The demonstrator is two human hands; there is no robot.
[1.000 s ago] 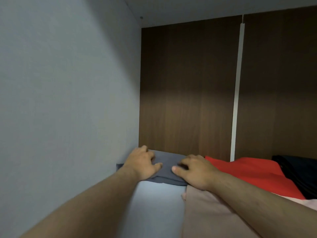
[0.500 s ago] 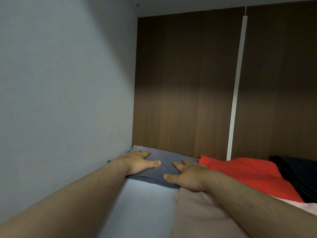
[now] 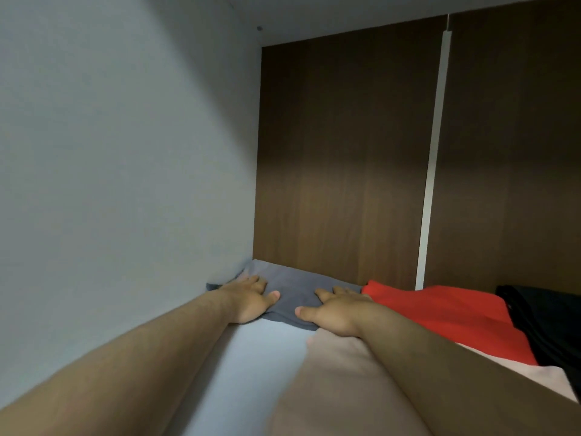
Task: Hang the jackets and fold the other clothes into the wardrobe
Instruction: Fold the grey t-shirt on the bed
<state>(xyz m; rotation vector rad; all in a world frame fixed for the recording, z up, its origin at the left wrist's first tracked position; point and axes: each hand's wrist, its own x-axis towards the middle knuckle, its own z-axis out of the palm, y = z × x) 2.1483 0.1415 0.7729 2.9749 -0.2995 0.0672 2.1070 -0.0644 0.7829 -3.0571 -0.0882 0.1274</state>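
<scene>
The folded grey garment (image 3: 295,286) is pressed flat by the left hand (image 3: 248,298) and right hand (image 3: 338,311), nothing gripped, in the wardrobe shelf (image 3: 267,350) corner beside the red garment (image 3: 440,313); next, probably, hands are withdrawn gently.

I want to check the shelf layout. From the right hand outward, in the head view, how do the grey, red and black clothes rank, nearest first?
1. Grey garment: under the right hand, at the back left corner.
2. Red garment: just right of that hand.
3. Black garment: far right, beyond the red one.
</scene>
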